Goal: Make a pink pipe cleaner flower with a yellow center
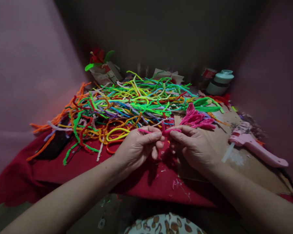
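Fingers of the left hand (139, 146) and right hand (192, 144) pinch one fuzzy pink pipe cleaner (158, 131) between them above the red cloth (136, 182). Just behind lies a tangled multicoloured heap of pipe cleaners (127, 104); a pink glue gun (254, 144) rests on brown cardboard (246, 175) to the right.

I count two hands, my left (136, 146) and my right (194, 146), on one pink stem (158, 131). One glue gun (255, 146) lies right, one bottle (220, 82) far right, one pink bundle (197, 119) near it. The loose stems in the pile (127, 104) are too tangled to count.
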Action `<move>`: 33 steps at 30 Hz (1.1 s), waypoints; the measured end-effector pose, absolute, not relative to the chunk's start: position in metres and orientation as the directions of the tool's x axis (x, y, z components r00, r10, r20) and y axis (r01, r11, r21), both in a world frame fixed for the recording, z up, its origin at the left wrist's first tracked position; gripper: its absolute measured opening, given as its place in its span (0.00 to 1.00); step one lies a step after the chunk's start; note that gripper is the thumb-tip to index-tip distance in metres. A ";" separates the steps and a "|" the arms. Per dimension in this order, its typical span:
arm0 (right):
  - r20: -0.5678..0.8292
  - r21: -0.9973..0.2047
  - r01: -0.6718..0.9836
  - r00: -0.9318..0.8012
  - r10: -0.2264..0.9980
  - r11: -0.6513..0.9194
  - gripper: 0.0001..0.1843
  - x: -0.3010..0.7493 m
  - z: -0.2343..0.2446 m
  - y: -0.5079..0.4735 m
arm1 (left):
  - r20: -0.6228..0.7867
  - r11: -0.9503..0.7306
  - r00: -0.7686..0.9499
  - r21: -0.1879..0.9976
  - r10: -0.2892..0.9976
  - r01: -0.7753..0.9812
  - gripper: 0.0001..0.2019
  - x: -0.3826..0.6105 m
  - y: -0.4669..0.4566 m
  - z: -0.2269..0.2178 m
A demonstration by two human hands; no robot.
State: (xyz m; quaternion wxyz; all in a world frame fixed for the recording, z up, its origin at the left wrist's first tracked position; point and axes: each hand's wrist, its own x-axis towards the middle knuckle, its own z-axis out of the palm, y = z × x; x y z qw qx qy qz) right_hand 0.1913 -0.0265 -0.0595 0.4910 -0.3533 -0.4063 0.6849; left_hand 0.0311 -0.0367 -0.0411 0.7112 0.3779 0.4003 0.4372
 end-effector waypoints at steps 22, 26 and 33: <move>-0.178 -0.929 -0.279 -0.237 0.955 -0.242 0.09 0.192 -0.061 -0.029 | -0.244 0.171 0.342 0.958 0.908 0.230 0.10 0.025 -0.022 -0.037; -0.183 -0.920 -0.288 -0.280 0.942 -0.264 0.09 0.192 -0.062 -0.028 | -0.257 0.205 0.355 0.963 0.899 0.178 0.09 0.025 -0.022 -0.039; -0.111 -0.936 -0.284 -0.315 0.942 -0.206 0.10 0.194 -0.060 -0.025 | -0.259 0.228 0.333 0.965 0.906 0.130 0.07 0.026 -0.023 -0.040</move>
